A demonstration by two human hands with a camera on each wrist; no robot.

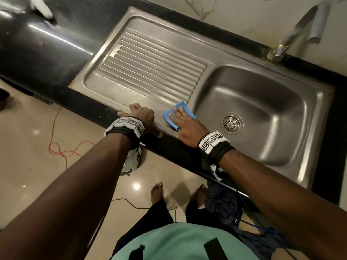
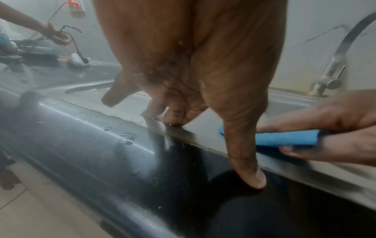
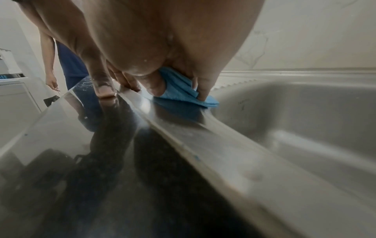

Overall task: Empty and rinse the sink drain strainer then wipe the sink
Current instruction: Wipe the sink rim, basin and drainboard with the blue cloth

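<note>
The steel sink [image 1: 262, 94] has its round strainer [image 1: 231, 123] seated in the drain, and the basin holds nothing else. A folded blue cloth [image 1: 181, 106] lies on the sink's front rim, at the corner between drainboard [image 1: 150, 64] and basin. My right hand [image 1: 185, 124] presses it down with straight fingers. In the wrist views the cloth [image 2: 284, 138] [image 3: 179, 90] is pinched between those fingers and the thumb. My left hand [image 1: 139, 114] rests just left of it, fingertips on the rim and thumb [image 2: 248, 169] on the black counter edge, holding nothing.
The faucet [image 1: 289, 38] stands behind the basin at the back right. A black counter [image 1: 37, 44] runs left, with a white object [image 1: 40, 6] at its far end. Another person [image 2: 50, 32] handles cables there. A red cable [image 1: 62, 147] lies on the floor.
</note>
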